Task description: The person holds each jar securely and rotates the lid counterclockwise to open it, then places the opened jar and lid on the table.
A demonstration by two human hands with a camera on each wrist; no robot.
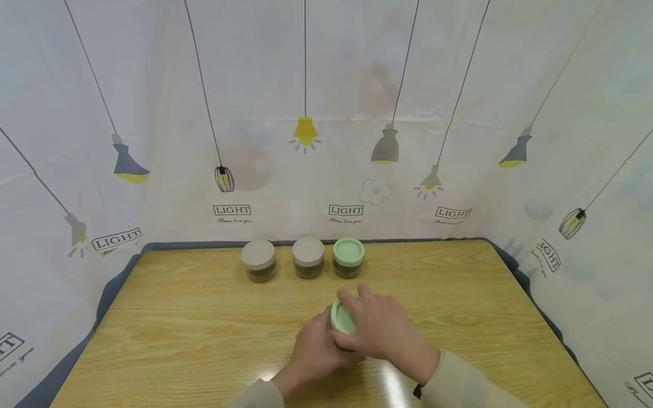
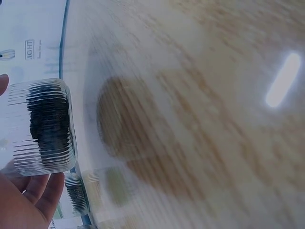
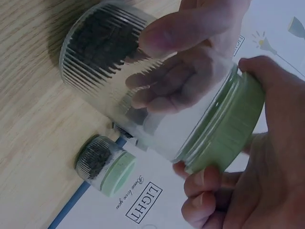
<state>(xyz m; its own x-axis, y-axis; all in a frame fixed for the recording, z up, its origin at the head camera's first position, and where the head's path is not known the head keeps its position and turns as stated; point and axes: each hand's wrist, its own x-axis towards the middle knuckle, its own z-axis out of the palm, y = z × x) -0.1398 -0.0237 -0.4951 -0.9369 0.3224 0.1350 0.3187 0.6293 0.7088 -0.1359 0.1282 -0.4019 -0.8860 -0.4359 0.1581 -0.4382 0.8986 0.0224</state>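
Observation:
My left hand (image 1: 316,348) grips a clear ribbed jar (image 3: 100,52) partly filled with dark contents. Fingers wrap round the glass, showing through it in the right wrist view. Over the jar's mouth sits a light green lid (image 1: 340,318), which my right hand (image 1: 385,326) holds by its rim between thumb and fingers. The jar tilts in the right wrist view, its lid toward the right hand. In the left wrist view the jar's ribbed base (image 2: 50,126) is above the wooden table, with its dark layer near the bottom.
Along the table's (image 1: 204,328) back edge stand two jars with pale lids, a left one (image 1: 258,260) and a middle one (image 1: 308,258), and a green-lidded jar (image 1: 348,258). Behind them rises a printed fabric backdrop (image 1: 285,187) with lamp drawings, which also lines both sides.

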